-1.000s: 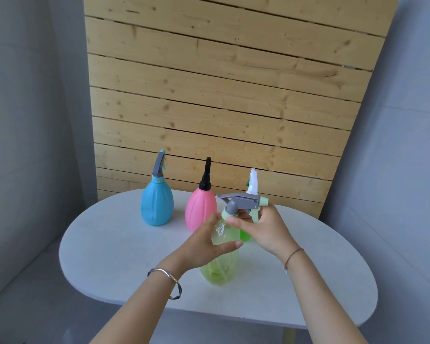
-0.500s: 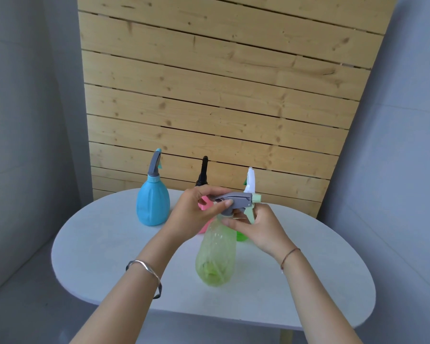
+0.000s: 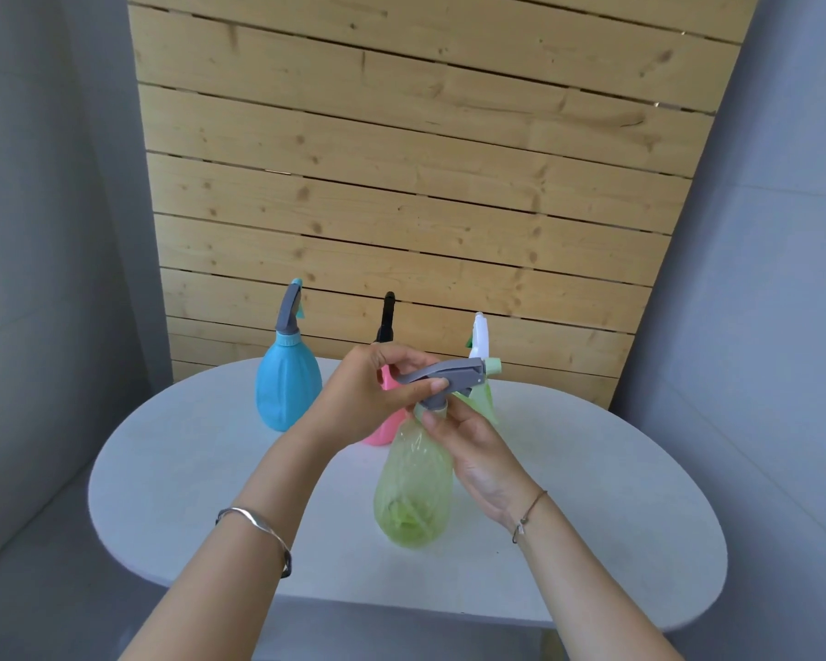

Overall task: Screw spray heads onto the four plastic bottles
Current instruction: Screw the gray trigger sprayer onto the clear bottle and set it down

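Four bottles: all on the white oval table [image 3: 592, 493], each with a spray head on top.
Translucent green bottle [image 3: 413, 489]: upright, nearest the camera.
Grey spray head [image 3: 449, 376]: sits on its neck.
Left hand [image 3: 373, 398]: pinches the grey spray head's rear.
Right hand [image 3: 482, 460]: fingers grip the neck collar.
Back row: blue bottle [image 3: 287, 388], pink bottle [image 3: 385, 429], a partly hidden green bottle with a white spray head [image 3: 479, 336].

Both hands [image 3: 373, 393] on green bottle's [image 3: 413, 489] spray head [image 3: 449, 376]
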The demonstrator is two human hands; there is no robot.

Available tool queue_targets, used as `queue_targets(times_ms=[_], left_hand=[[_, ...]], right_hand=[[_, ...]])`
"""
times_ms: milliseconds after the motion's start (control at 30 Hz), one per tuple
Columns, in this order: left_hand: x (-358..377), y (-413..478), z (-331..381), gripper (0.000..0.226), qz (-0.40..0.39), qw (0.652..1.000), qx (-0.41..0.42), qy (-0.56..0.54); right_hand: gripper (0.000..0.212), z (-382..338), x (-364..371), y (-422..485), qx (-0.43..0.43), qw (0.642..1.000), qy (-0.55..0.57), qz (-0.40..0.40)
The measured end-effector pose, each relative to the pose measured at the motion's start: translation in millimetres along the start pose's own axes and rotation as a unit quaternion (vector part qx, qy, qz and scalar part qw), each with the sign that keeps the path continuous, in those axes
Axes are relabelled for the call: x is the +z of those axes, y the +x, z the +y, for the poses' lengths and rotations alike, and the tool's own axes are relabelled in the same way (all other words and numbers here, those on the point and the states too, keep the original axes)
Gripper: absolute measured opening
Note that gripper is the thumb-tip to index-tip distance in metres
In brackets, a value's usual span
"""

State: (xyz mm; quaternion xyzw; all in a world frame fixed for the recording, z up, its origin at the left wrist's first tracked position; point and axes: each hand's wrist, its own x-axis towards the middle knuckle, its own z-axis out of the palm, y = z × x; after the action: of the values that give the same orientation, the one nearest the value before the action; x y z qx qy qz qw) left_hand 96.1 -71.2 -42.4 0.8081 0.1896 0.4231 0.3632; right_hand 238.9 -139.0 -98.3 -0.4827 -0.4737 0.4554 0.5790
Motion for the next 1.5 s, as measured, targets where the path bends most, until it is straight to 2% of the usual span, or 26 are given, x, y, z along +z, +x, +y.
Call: queue_targets(times_ms=[167,233,333,533,700,867,1033,1167,1300,1433,1500], left_hand=[[0,0,0,0.021,-0.004,1.000,0.005,0.005],[0,0,0,0.020,-0.004,1.000,0.009,0.005],[-1,-2,0,0.022,0.001,1.000,0.013,0.005],[0,-2,0,0.020,-0.002,1.000,0.017,0.002],[-1,-2,-3,0.016,0.007,1.000,0.011,0.008],[-1,-3,-3,0.018,0.004,1.000,0.013,0.006],[-2,-3,-3,0.015,0.009,1.000,0.012,0.009],[-2,-3,-2,0.020,0.004,1.000,0.018,0.008],[-3,-3,-3,0.021,0.010,1.000,0.020,0.008],[-4,-3,-3,0.025,0.008,0.999,0.032,0.017],[-4,-3,-3,0.024,0.009,0.999,0.031,0.017]], right_hand=[[0.028,12,11,3,-0.049,0.993,-0.017,0.102],[0.030,9,10,1,-0.049,0.995,-0.016,0.085],[0.040,2,3,-3,-0.025,0.999,-0.019,0.011],[0.024,9,14,-2,-0.058,0.994,-0.004,0.094],[0.035,2,7,-7,-0.030,1.000,0.001,0.007],[0.032,10,14,-4,-0.048,0.996,0.013,0.072],[0.037,5,11,-7,-0.029,0.999,0.008,0.022],[0.028,10,16,-4,-0.045,0.996,0.024,0.076],[0.048,6,14,-6,-0.041,0.998,0.025,0.038],[0.031,10,17,-4,-0.050,0.996,0.028,0.069],[0.029,11,16,-3,-0.047,0.996,0.032,0.073]])
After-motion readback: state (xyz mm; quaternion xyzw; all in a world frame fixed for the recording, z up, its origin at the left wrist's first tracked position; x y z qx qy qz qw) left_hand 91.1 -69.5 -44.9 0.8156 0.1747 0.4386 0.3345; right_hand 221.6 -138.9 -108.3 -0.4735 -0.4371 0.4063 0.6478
